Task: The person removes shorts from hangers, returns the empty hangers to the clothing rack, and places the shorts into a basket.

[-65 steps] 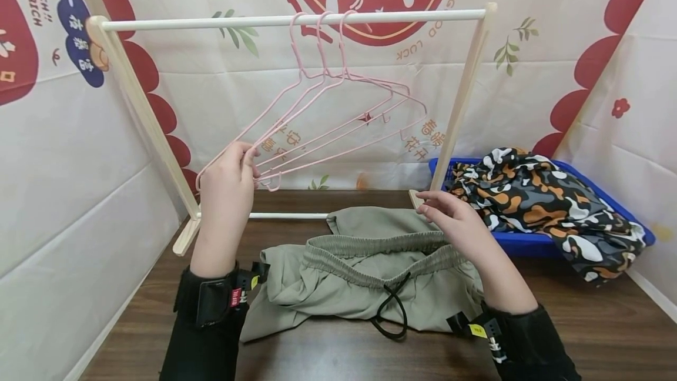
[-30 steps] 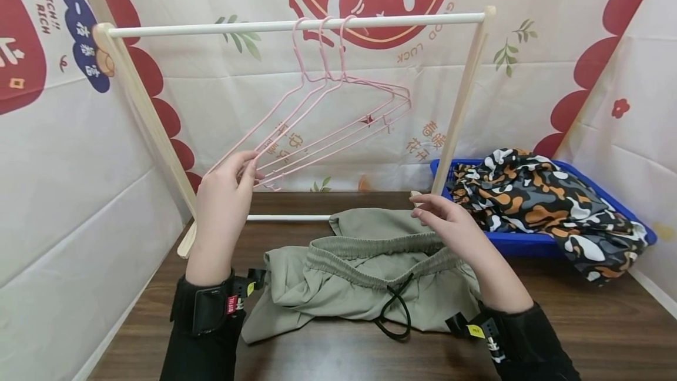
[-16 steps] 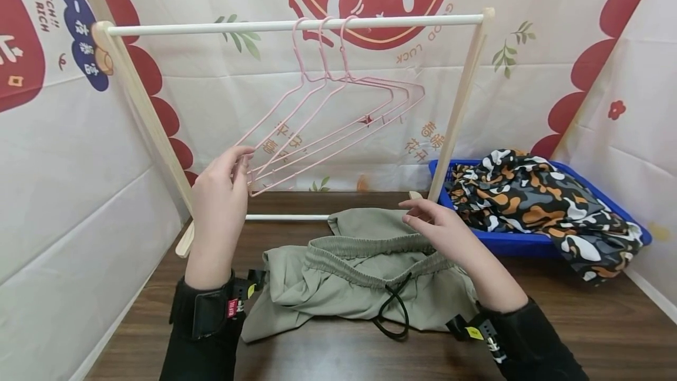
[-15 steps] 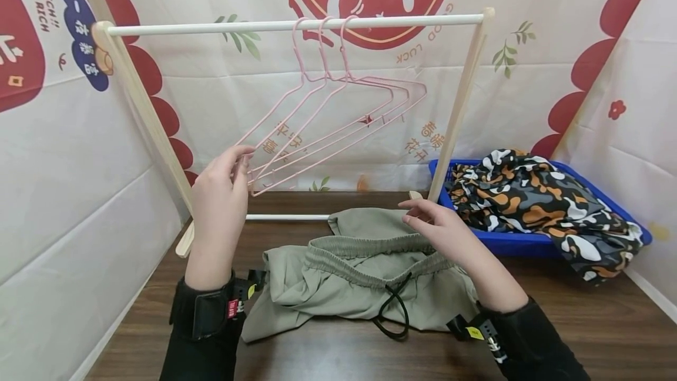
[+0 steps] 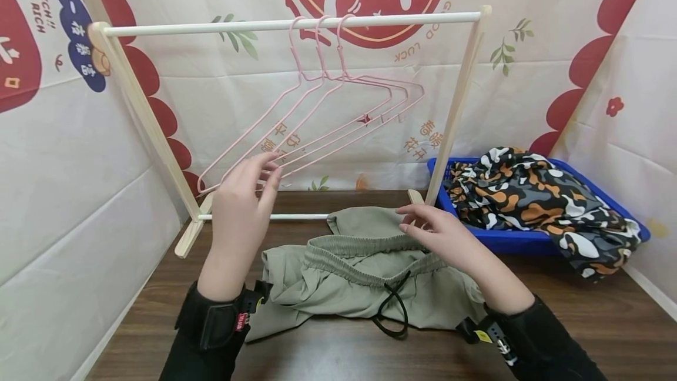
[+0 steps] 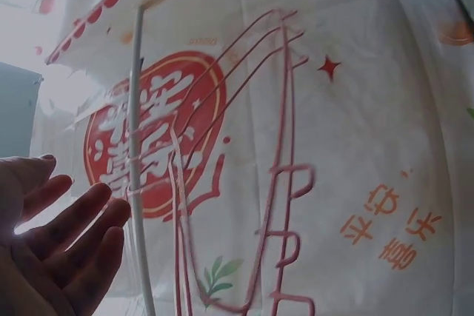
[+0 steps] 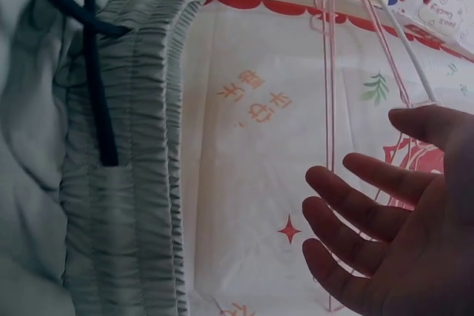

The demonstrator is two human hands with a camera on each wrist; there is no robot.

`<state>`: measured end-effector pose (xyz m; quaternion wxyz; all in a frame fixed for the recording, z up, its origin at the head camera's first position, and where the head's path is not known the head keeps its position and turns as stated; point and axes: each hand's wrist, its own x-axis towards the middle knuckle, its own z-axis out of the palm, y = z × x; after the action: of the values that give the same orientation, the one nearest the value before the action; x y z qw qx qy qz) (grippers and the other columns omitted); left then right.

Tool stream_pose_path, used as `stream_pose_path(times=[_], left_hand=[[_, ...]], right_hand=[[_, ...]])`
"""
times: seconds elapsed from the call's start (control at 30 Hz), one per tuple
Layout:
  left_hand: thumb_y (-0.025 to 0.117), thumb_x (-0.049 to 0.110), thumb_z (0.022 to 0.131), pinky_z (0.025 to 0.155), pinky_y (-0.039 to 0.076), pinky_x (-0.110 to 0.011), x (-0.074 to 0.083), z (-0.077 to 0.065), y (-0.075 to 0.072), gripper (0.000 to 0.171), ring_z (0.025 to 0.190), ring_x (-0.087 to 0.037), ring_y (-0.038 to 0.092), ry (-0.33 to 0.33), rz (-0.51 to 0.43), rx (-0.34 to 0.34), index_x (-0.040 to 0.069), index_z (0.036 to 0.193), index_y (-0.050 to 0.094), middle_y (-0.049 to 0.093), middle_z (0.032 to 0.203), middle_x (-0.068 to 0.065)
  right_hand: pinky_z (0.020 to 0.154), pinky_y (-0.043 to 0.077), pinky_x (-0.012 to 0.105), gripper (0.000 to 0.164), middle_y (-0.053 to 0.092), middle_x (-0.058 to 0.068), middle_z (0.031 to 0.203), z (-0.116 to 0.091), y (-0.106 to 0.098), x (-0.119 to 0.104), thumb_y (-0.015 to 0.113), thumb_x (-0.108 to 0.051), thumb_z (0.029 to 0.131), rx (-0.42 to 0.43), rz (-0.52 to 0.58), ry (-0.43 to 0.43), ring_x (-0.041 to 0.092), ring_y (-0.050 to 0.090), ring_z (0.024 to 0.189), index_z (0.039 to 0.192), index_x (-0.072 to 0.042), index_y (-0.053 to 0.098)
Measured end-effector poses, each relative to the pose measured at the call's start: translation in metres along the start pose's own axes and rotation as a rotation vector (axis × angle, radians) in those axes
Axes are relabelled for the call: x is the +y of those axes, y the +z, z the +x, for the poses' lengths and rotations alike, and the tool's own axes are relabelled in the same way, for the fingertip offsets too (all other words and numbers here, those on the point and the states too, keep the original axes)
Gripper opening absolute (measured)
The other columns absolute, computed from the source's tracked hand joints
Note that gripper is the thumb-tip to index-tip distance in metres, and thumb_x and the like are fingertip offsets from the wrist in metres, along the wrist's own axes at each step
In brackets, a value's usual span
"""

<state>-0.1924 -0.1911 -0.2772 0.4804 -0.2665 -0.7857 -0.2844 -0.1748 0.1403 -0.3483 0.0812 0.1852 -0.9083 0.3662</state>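
Note:
Three pink clothes hangers (image 5: 344, 77) hang by their hooks from the white rail (image 5: 211, 29) of a wooden rack. My left hand (image 5: 240, 204) overlaps their lower left side, fingers spread and loosely bent; the left wrist view shows nothing held in the left hand (image 6: 67, 249). Olive-green trousers (image 5: 344, 301) lie bunched on the table, elastic waistband upward, with a black drawstring (image 5: 394, 301) at the front. Over the right end of the waistband hovers my right hand (image 5: 441, 237), relaxed; in the right wrist view the right hand (image 7: 385, 220) is empty.
A blue basket (image 5: 513, 241) stands at the right, with a camouflage-patterned garment (image 5: 539, 199) heaped in it and spilling over its front edge. The rack's foot (image 5: 189, 239) rests on the brown table (image 5: 359, 354). Printed cloth walls enclose the back and sides.
My left hand has let go of the hangers' left ends and shifted right, its fingers opening. The hangers' left ends show again beyond it. My right hand has drifted slightly left.

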Motion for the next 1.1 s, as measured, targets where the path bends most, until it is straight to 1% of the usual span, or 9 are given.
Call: stream_pose_path(times=[0.13, 0.23, 0.43, 0.6, 0.73, 0.83, 0.93, 1.0, 1.1], left_hand=[[0.066, 0.017, 0.094, 0.061, 0.051, -0.037, 0.002, -0.007, 0.009, 0.024, 0.081, -0.023, 0.068, 0.086, 0.024, -0.063, 0.003, 0.114, 0.067, 0.07, 0.095, -0.01], [0.066, 0.019, 0.094, 0.059, 0.051, -0.036, 0.002, -0.013, 0.015, 0.024, 0.077, -0.021, 0.067, 0.124, 0.028, -0.115, 0.004, 0.112, 0.068, 0.07, 0.093, -0.008], [0.067, 0.021, 0.093, 0.06, 0.051, -0.032, 0.002, -0.022, 0.025, 0.024, 0.077, -0.016, 0.065, 0.141, 0.057, -0.212, 0.007, 0.111, 0.067, 0.069, 0.09, -0.003], [0.068, 0.022, 0.092, 0.057, 0.05, -0.032, 0.001, -0.028, 0.032, 0.019, 0.076, -0.016, 0.066, 0.162, 0.074, -0.257, 0.009, 0.106, 0.067, 0.068, 0.089, -0.003], [0.069, 0.023, 0.092, 0.056, 0.05, -0.032, -0.002, -0.032, 0.036, 0.019, 0.075, -0.016, 0.066, 0.157, 0.092, -0.299, 0.009, 0.104, 0.068, 0.069, 0.089, -0.002], [0.068, 0.024, 0.092, 0.053, 0.048, -0.031, -0.003, -0.035, 0.037, 0.018, 0.072, -0.015, 0.066, 0.137, 0.109, -0.327, 0.01, 0.103, 0.069, 0.069, 0.089, -0.001], [0.067, 0.023, 0.093, 0.053, 0.047, -0.03, -0.004, -0.036, 0.038, 0.016, 0.07, -0.015, 0.065, 0.106, 0.121, -0.35, 0.011, 0.103, 0.069, 0.069, 0.089, 0.0], [0.066, 0.023, 0.093, 0.054, 0.047, -0.03, -0.005, -0.037, 0.038, 0.015, 0.069, -0.014, 0.065, 0.082, 0.126, -0.366, 0.012, 0.104, 0.069, 0.069, 0.09, 0.0], [0.066, 0.023, 0.094, 0.055, 0.048, -0.03, -0.005, -0.038, 0.038, 0.016, 0.069, -0.014, 0.064, 0.043, 0.126, -0.389, 0.012, 0.105, 0.069, 0.069, 0.09, 0.0]], right_hand=[[0.081, 0.048, 0.042, 0.037, 0.063, -0.001, 0.107, -0.003, -0.001, 0.001, 0.057, -0.031, 0.1, -0.021, -0.026, -0.039, 0.015, 0.058, 0.097, 0.131, -0.011, 0.059], [0.082, 0.048, 0.042, 0.038, 0.063, 0.0, 0.11, -0.005, -0.001, 0.004, 0.058, -0.03, 0.099, -0.029, -0.042, -0.05, 0.015, 0.058, 0.098, 0.132, -0.011, 0.059], [0.08, 0.048, 0.04, 0.04, 0.062, -0.002, 0.115, -0.01, -0.004, 0.009, 0.058, -0.033, 0.099, -0.048, -0.063, -0.04, 0.017, 0.058, 0.101, 0.133, -0.013, 0.058], [0.08, 0.048, 0.04, 0.043, 0.061, 0.0, 0.119, -0.014, -0.006, 0.013, 0.058, -0.038, 0.098, -0.065, -0.091, -0.007, 0.019, 0.058, 0.105, 0.133, -0.013, 0.058], [0.084, 0.048, 0.046, 0.044, 0.061, 0.002, 0.12, -0.015, -0.006, 0.016, 0.059, -0.038, 0.098, -0.076, -0.103, -0.002, 0.024, 0.058, 0.109, 0.133, -0.012, 0.058], [0.086, 0.047, 0.048, 0.044, 0.062, 0.005, 0.119, -0.016, -0.005, 0.019, 0.06, -0.036, 0.098, -0.081, -0.121, -0.02, 0.025, 0.058, 0.109, 0.133, -0.009, 0.058], [0.084, 0.048, 0.046, 0.043, 0.063, 0.007, 0.117, -0.018, -0.003, 0.023, 0.061, -0.033, 0.097, -0.087, -0.151, -0.04, 0.026, 0.058, 0.108, 0.132, -0.008, 0.059], [0.082, 0.048, 0.044, 0.042, 0.063, 0.007, 0.116, -0.019, -0.001, 0.025, 0.061, -0.033, 0.097, -0.095, -0.171, -0.044, 0.025, 0.058, 0.107, 0.131, -0.008, 0.059], [0.081, 0.048, 0.044, 0.042, 0.063, 0.005, 0.113, -0.021, 0.001, 0.026, 0.061, -0.034, 0.097, -0.121, -0.173, -0.046, 0.025, 0.058, 0.105, 0.13, -0.008, 0.06]])
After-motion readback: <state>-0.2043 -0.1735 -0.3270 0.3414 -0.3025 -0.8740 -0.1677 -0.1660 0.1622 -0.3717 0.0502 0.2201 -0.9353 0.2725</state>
